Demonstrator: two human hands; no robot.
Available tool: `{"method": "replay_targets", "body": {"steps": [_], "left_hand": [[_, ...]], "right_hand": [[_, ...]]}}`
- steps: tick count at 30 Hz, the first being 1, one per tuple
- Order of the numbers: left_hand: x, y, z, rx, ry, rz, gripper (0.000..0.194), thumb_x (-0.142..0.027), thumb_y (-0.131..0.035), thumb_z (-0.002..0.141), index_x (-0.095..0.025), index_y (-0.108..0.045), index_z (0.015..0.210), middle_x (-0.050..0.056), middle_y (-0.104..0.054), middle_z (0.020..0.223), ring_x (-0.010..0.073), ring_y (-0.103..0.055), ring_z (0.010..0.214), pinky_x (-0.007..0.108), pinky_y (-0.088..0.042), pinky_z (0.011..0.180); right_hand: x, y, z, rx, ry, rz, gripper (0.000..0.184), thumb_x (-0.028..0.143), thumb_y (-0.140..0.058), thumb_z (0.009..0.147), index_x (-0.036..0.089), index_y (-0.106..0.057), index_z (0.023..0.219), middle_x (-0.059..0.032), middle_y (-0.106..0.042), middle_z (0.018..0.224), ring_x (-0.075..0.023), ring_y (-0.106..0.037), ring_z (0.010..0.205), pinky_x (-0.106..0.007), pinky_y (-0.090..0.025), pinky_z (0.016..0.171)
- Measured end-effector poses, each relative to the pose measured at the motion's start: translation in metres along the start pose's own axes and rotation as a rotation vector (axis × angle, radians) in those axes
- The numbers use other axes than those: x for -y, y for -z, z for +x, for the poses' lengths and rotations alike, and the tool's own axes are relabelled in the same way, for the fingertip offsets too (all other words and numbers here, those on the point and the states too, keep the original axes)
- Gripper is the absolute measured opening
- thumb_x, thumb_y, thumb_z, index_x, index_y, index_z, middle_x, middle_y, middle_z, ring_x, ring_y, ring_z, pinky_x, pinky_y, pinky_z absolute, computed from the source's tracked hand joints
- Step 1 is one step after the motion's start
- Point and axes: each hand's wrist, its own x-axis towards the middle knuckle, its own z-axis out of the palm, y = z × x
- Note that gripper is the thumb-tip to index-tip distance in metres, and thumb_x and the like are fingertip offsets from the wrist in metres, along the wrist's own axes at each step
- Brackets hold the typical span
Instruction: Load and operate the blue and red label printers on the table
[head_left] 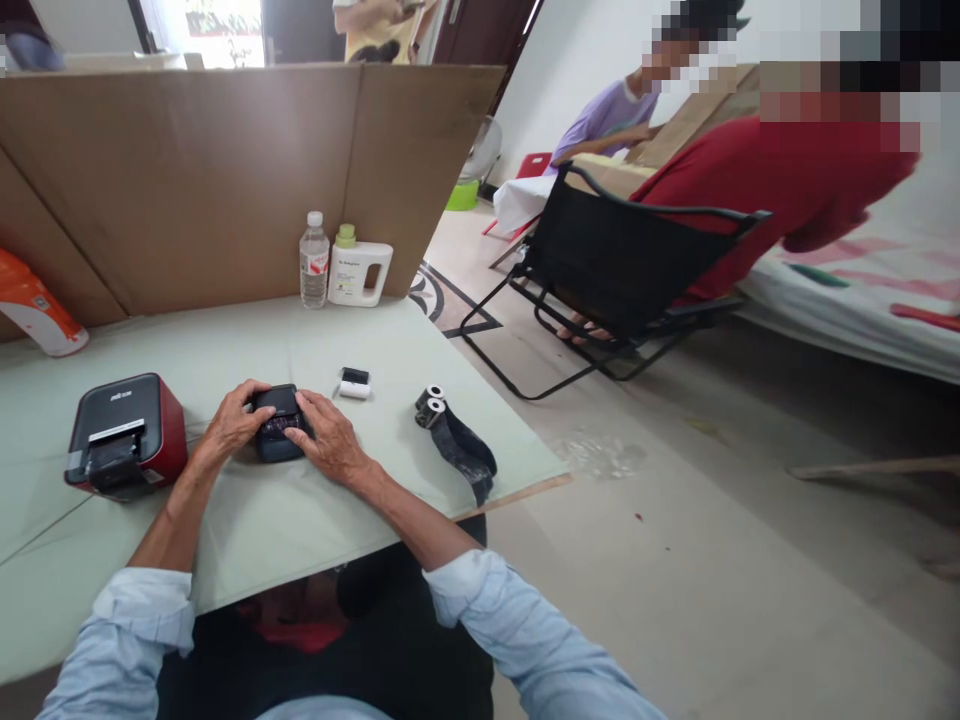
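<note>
While the left hand [234,427] and right hand [331,440] grip a black device [280,424] from either side, it sits on the near table [390,460], right of the red-and-black machine [131,412]; thumbs lie on top, apparently working its cover. The next move seems to need steady pressure.

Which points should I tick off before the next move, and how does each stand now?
1. Left hand on the small, black, rectangular device: ok.
2. Right hand on its opposite side: ok.
3. Device resting fully on the pale green tabletop: cannot tell.
4. Black ribbon fully wound on its white-cored rolls: not ok, a length trails loose near the edge.
5. Red-and-black boxy machine upright: ok.
6. Clear plastic bottle capped and standing: ok.
</note>
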Motion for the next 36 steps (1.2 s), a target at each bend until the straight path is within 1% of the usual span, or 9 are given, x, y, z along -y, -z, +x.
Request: {"method": "replay_targets", "body": {"steps": [3,7,12,18,25,28,32,36], "left_hand": [[-0.001,0.002,0.0,-0.006,-0.007,0.033,0.041,-0.04,-0.07,0.077,-0.02,-0.071,0.112,0.008,-0.075,0.113,0.0294,-0.068,0.109,0.046,-0.053,0.103],[-0.001,0.002,-0.004,-0.003,-0.006,0.022,0.044,-0.044,-0.069,0.079,-0.02,-0.07,0.117,0.008,-0.074,0.115,0.0289,-0.067,0.11,0.046,-0.053,0.104],[0.0,-0.002,-0.006,-0.035,0.001,0.011,0.042,-0.045,-0.068,0.082,-0.021,-0.069,0.117,0.008,-0.073,0.116,0.0284,-0.067,0.11,0.044,-0.052,0.103],[0.0,-0.008,-0.004,-0.045,0.009,0.063,0.04,-0.043,-0.066,0.083,-0.021,-0.067,0.116,0.008,-0.071,0.114,0.0283,-0.066,0.11,0.046,-0.051,0.103],[-0.005,-0.013,-0.003,-0.089,0.04,0.148,0.036,-0.039,-0.067,0.083,-0.02,-0.067,0.114,0.009,-0.07,0.115,0.0284,-0.066,0.11,0.046,-0.051,0.104],[-0.002,-0.015,-0.005,-0.095,0.029,0.095,0.04,-0.043,-0.066,0.085,-0.02,-0.067,0.117,0.009,-0.071,0.118,0.0278,-0.065,0.113,0.045,-0.051,0.106],[0.006,-0.014,-0.008,-0.103,0.019,-0.013,0.046,-0.049,-0.069,0.084,-0.02,-0.069,0.12,0.01,-0.071,0.125,0.0285,-0.065,0.118,0.046,-0.049,0.11],[0.013,-0.011,-0.007,-0.121,0.013,-0.126,0.046,-0.049,-0.069,0.084,-0.02,-0.072,0.12,0.011,-0.072,0.13,0.0293,-0.066,0.122,0.046,-0.049,0.112]], "right_hand": [[0.003,0.0,0.0,0.022,-0.005,-0.01,0.067,0.048,-0.058,0.105,0.01,-0.046,0.158,-0.0227,-0.051,0.159,-0.0322,-0.052,0.146,-0.048,-0.047,0.12],[0.006,-0.001,-0.001,0.046,-0.005,-0.036,0.074,0.051,-0.059,0.104,0.008,-0.04,0.162,-0.0245,-0.048,0.161,-0.0336,-0.053,0.144,-0.049,-0.049,0.116],[0.009,0.001,-0.003,0.055,-0.005,-0.081,0.072,0.05,-0.057,0.105,0.013,-0.039,0.164,-0.0224,-0.047,0.163,-0.0333,-0.053,0.143,-0.048,-0.049,0.113],[0.01,0.0,-0.004,0.062,-0.037,-0.084,0.071,0.05,-0.059,0.104,0.011,-0.043,0.161,-0.0228,-0.047,0.164,-0.0336,-0.052,0.144,-0.049,-0.047,0.114],[0.009,-0.002,-0.005,0.064,-0.036,-0.056,0.073,0.052,-0.057,0.104,0.011,-0.041,0.162,-0.0231,-0.046,0.164,-0.0341,-0.05,0.146,-0.05,-0.046,0.115],[0.008,-0.002,-0.006,0.06,-0.03,-0.047,0.077,0.053,-0.058,0.103,0.01,-0.037,0.164,-0.0234,-0.045,0.164,-0.0346,-0.049,0.147,-0.051,-0.045,0.116],[0.006,-0.005,-0.007,0.057,-0.017,-0.019,0.088,0.059,-0.061,0.1,0.007,-0.032,0.165,-0.0259,-0.044,0.164,-0.0363,-0.046,0.15,-0.053,-0.045,0.117],[0.004,-0.006,-0.008,0.056,-0.001,-0.007,0.091,0.063,-0.064,0.097,0.01,-0.034,0.165,-0.0252,-0.041,0.166,-0.0372,-0.044,0.152,-0.054,-0.046,0.118]]}}
